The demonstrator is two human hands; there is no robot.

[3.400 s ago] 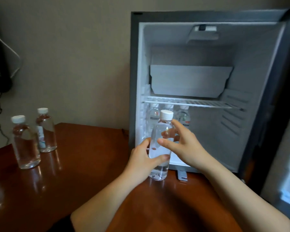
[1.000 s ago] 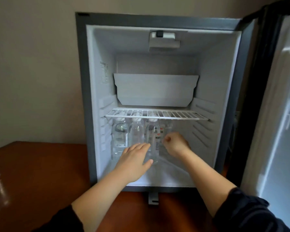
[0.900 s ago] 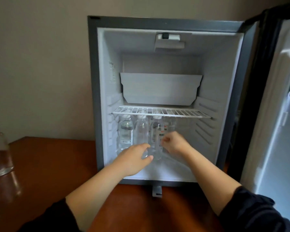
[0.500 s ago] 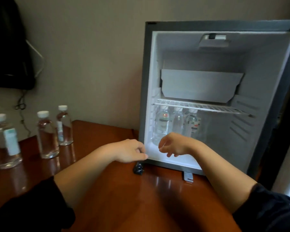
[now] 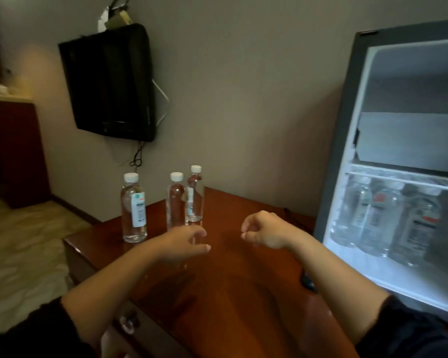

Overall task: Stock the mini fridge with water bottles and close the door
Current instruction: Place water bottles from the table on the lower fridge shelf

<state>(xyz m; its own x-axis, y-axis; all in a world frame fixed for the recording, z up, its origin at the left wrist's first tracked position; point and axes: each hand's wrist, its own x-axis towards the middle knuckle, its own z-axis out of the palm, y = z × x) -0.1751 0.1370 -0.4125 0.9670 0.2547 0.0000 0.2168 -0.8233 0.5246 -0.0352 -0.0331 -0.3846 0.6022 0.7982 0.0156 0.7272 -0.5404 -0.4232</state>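
Observation:
Three clear water bottles with white caps stand on the wooden table (image 5: 230, 293): a left bottle (image 5: 134, 208), a middle bottle (image 5: 176, 200) and a rear bottle (image 5: 195, 195). My left hand (image 5: 184, 241) hovers just in front of the middle bottle, fingers relaxed, holding nothing. My right hand (image 5: 264, 232) hangs over the table with loosely curled fingers, empty. The mini fridge (image 5: 347, 151) stands open at the right; several bottles (image 5: 383, 218) stand in its lower compartment under the wire shelf (image 5: 398, 178).
A black television (image 5: 109, 81) hangs on the wall above the bottles, with cables below it. A small dark object (image 5: 308, 280) lies on the table by the fridge's base. The table's left edge drops to a light floor (image 5: 16, 254).
Both hands have drawn out of the fridge and moved left over the table. The view has swung left, so the three table bottles now sit ahead of my left hand.

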